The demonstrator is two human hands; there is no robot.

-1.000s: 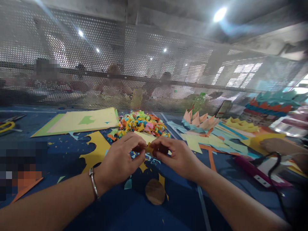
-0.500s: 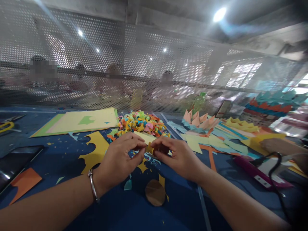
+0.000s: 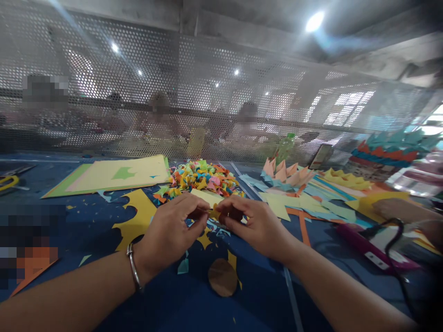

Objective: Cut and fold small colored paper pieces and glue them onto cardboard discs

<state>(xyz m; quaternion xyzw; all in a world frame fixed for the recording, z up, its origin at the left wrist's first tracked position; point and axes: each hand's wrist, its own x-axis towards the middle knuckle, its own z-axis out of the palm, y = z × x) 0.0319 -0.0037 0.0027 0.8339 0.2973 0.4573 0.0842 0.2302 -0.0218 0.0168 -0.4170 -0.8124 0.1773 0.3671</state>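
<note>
My left hand (image 3: 180,219) and my right hand (image 3: 247,221) meet over the blue tabletop, fingertips pinched on a small yellow paper piece (image 3: 214,213). Its exact shape is mostly hidden by my fingers. Just behind it lies a pale yellow paper (image 3: 206,197), in front of a heap of small folded paper pieces (image 3: 204,177) in many colours. Under my hands rests a yellow star-shaped paper cutout (image 3: 205,239). Nearer to me is a round brown disc (image 3: 223,277) beside a yellow paper scrap (image 3: 232,263).
A stack of paper sheets (image 3: 131,174) and a cut-up yellow sheet (image 3: 136,216) lie left. Yellow-handled scissors (image 3: 9,181) are at the far left. Pointed paper crowns (image 3: 285,173) and a purple power strip (image 3: 377,251) sit right, near another person's hand (image 3: 398,210). A perforated screen (image 3: 207,92) stands behind.
My hands have barely moved; the left fingers shift slightly at the yellow paper piece. People behind the screen have shifted a little.
</note>
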